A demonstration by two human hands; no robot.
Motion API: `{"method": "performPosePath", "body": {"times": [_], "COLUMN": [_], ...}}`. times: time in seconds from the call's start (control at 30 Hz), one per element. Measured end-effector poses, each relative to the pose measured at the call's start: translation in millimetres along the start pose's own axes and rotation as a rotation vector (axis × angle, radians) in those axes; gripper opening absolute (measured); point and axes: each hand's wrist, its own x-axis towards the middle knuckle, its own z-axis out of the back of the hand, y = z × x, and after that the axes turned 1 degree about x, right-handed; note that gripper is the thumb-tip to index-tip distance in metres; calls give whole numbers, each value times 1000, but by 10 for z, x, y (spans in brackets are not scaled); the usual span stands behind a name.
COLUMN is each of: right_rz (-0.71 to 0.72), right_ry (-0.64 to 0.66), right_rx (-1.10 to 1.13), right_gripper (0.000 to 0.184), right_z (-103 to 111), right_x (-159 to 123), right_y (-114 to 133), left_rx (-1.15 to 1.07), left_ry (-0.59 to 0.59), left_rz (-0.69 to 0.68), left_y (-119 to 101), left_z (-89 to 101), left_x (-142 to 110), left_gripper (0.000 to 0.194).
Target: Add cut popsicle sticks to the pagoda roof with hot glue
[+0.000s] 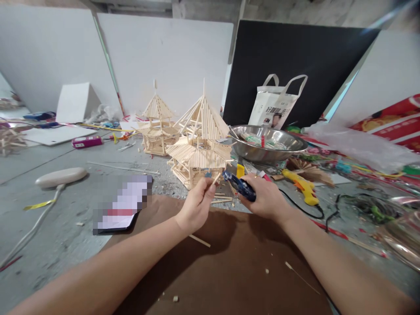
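My left hand [196,204] pinches a short wooden stick [216,178] between thumb and fingers, its free end pointing up and right. Wrapped in my right hand [268,196] is a pair of dark blue pliers [242,186], with the jaws close to the tip of that stick. Whether the jaws touch it I cannot tell. Just beyond both hands stands a pavilion model [210,159] made of wooden sticks, with a pointed roof above a wider lower roof. A similar, smaller-looking pavilion [156,138] stands behind it to the left.
Brown board [229,271] with offcuts lies beneath my arms. To the left are a phone [131,221], a white oval device [61,177] with a cable and a purple box [87,142]. On the right are a steel bowl [272,156], a yellow glue gun [303,188] and scattered scraps.
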Motion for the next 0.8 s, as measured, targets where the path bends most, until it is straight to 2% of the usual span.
{"method": "performPosePath", "body": {"times": [0.13,0.27,0.37,0.5,0.53,0.6,0.67,0.73,0.8], "right_rz": [92,157,186,200,215,219,95,-238,-522], "right_ry": [106,183,230,249,245,231,184,52,32], "right_rx": [13,1,-5,-12,-1,29,25,-70,-159], "right_gripper": [34,38,45,66,67,60,47,42,42], "right_z": [-11,-46,-112,-195,-190,-122,18,187,320], "right_x": [-5,-2,-3,11,23,59,93,99,61], "right_y": [-46,-46,-39,-16,-14,-40,-149,-376,-709], "left_rx": [-162,-205,-189,-125,-102,-29,80,187,252], "left_ry": [-61,-106,-138,-154,-150,-122,-60,12,58], "left_rz": [10,19,32,24,13,-31,-107,-199,-286], "left_y": [14,-78,-190,-305,-327,-368,-418,-478,-547], "left_z": [-33,-6,50,118,126,133,127,113,88], "left_x": [21,54,87,144,158,184,210,244,291], "left_gripper": [20,18,15,22,22,21,20,18,18]}}
